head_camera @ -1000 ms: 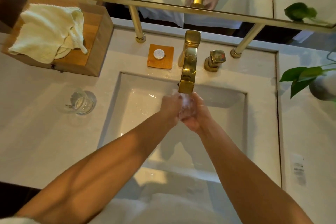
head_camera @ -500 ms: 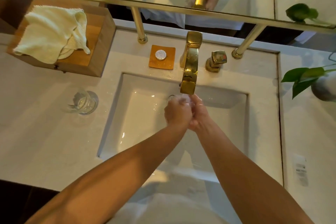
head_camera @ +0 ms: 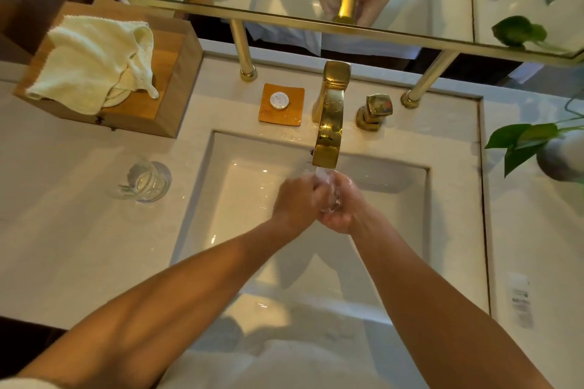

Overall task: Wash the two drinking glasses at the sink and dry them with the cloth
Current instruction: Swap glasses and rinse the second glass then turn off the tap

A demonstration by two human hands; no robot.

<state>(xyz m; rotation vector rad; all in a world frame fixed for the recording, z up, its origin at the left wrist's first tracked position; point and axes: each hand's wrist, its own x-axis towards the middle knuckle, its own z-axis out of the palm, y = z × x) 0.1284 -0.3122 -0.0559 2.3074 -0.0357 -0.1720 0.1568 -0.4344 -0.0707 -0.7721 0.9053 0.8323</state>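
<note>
My single head camera looks steeply down from above the sink [head_camera: 202, 199], close in, facing the faucet [head_camera: 330, 123] at twelve o'clock; counter spreads toward nine and three o'clock.

the glass being washed [head_camera: 330, 196] is mostly hidden between the left hand [head_camera: 295, 200] and the right hand [head_camera: 346, 207], only a blurred wet sliver showing, so its tilt cannot be told. running water blurs the fingertips. the plant [head_camera: 521, 144] and its pale pot [head_camera: 565, 156] are cut off by the right edge. the label [head_camera: 520, 303] on the counter is too blurred to read. the round soap's [head_camera: 279, 100] print is too small to tell.
</note>
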